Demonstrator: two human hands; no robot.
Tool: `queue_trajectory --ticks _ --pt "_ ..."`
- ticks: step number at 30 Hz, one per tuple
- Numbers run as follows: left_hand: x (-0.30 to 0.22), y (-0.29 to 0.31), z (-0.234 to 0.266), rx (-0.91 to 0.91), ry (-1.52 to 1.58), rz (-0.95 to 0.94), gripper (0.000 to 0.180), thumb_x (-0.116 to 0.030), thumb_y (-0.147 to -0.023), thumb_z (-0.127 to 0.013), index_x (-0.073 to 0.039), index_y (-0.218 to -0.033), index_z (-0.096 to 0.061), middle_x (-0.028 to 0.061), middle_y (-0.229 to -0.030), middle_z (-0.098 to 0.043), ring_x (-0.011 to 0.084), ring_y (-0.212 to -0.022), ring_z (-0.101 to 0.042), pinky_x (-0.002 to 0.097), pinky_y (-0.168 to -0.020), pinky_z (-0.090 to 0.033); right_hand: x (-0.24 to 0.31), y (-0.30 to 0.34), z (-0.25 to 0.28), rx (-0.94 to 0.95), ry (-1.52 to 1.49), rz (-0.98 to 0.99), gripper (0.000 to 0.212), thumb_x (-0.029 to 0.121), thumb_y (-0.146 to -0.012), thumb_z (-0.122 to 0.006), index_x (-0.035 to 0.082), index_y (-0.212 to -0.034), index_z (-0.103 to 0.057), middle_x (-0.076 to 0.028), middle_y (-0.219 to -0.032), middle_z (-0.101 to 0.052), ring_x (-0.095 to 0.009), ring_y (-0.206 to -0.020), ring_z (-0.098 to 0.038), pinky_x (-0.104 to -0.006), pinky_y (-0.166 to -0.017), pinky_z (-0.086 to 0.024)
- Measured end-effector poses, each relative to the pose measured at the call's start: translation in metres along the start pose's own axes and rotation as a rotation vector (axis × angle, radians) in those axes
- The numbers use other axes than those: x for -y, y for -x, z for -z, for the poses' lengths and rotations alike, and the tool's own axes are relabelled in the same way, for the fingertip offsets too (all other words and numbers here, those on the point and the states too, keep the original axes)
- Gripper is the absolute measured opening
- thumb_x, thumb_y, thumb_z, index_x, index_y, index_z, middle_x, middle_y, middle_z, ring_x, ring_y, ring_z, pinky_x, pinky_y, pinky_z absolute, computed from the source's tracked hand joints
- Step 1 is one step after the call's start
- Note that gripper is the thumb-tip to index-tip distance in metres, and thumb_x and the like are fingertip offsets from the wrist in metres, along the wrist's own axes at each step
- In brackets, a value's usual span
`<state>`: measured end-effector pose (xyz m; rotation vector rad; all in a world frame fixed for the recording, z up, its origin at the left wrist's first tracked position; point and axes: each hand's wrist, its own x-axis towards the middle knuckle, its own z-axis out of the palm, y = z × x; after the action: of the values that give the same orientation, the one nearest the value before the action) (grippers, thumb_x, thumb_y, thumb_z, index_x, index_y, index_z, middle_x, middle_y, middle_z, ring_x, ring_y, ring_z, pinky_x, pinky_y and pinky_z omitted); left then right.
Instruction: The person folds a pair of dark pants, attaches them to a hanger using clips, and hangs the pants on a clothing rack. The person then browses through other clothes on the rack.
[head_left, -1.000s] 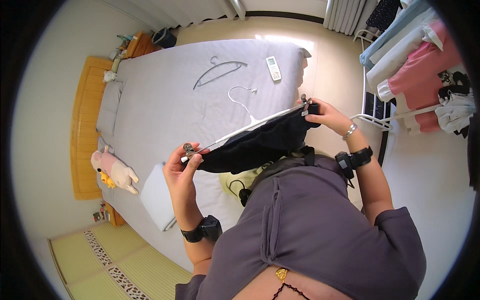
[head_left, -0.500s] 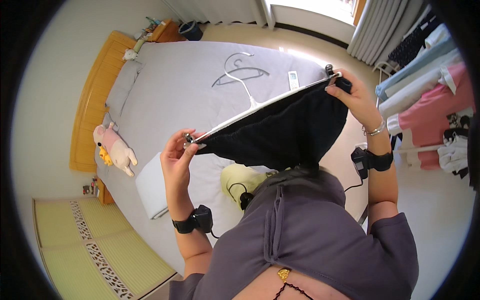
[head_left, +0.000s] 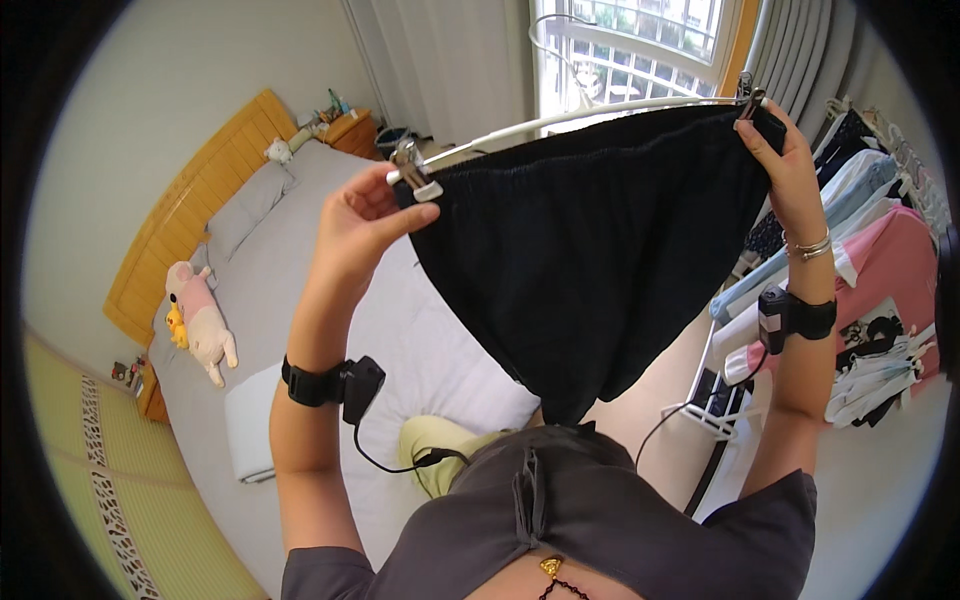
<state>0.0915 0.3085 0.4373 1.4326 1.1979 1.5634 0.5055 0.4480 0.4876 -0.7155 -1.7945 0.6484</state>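
Observation:
A pair of black elastic-waist pants (head_left: 600, 240) hangs in front of me from a white clip hanger (head_left: 570, 118). The hanger's bar bows upward, and its hook points away toward the window. A metal clip (head_left: 412, 172) grips the waistband at the left end, and a second metal clip (head_left: 750, 103) does so at the right end. My left hand (head_left: 365, 225) pinches the waistband corner by the left clip, thumb in front. By the right clip, my right hand (head_left: 788, 165) holds the other corner, set higher than the left. The pants' lower end narrows close to my shirt.
A bed (head_left: 370, 330) with grey sheets lies to the left, with a plush toy (head_left: 205, 320) and a folded pale blue cloth (head_left: 250, 425) on it. Clothes on a rack (head_left: 880, 270) stand at right. Ahead is a barred window (head_left: 640, 50). Cables run from my wrist straps.
Both hands have raised the hanger and pants up and away from me. The pants now spread wider, and the view has tilted up toward the window.

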Motion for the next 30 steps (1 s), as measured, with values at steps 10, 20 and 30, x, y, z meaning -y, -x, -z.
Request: queue_trajectory --ticks 10,20,30 --pt "-0.045 -0.054 -0.020 0.043 0.017 -0.312 0.047 0.004 -0.080 -0.073 -0.005 -0.117 -0.046 0.0130 -0.099 -0.068 0.0143 -0.091 -0.065 0.0266 -0.085 -0.052 0.026 -0.023 0.035 0.021 0.051 -0.082 0.041 0.026 -0.085 -0.073 0.002 -0.117 -0.062 0.000 -0.101 -0.064 -0.008 -0.090 -0.057 -0.0205 -0.085 -0.043" --pt "-0.069 -0.024 -0.048 0.108 -0.076 -0.542 0.035 0.006 -0.081 -0.070 -0.006 -0.103 -0.045 0.0009 -0.086 -0.057 0.0069 -0.083 -0.057 0.0202 -0.076 -0.046 0.050 0.000 0.039 0.088 0.303 0.002 0.037 0.020 -0.085 -0.070 0.005 -0.116 -0.058 -0.004 -0.106 -0.062 -0.011 -0.099 -0.057 -0.0250 -0.092 -0.042" --pt "-0.046 0.027 -0.071 0.307 -0.186 -0.229 0.030 0.007 -0.081 -0.069 0.000 -0.105 -0.053 0.0057 -0.096 -0.062 0.0102 -0.092 -0.060 0.0258 -0.083 -0.049 0.063 0.040 -0.126 0.585 -0.257 -0.049 0.045 0.044 -0.098 -0.049 0.005 -0.120 -0.052 -0.005 -0.087 -0.061 -0.010 -0.076 -0.057 -0.0238 -0.071 -0.048"
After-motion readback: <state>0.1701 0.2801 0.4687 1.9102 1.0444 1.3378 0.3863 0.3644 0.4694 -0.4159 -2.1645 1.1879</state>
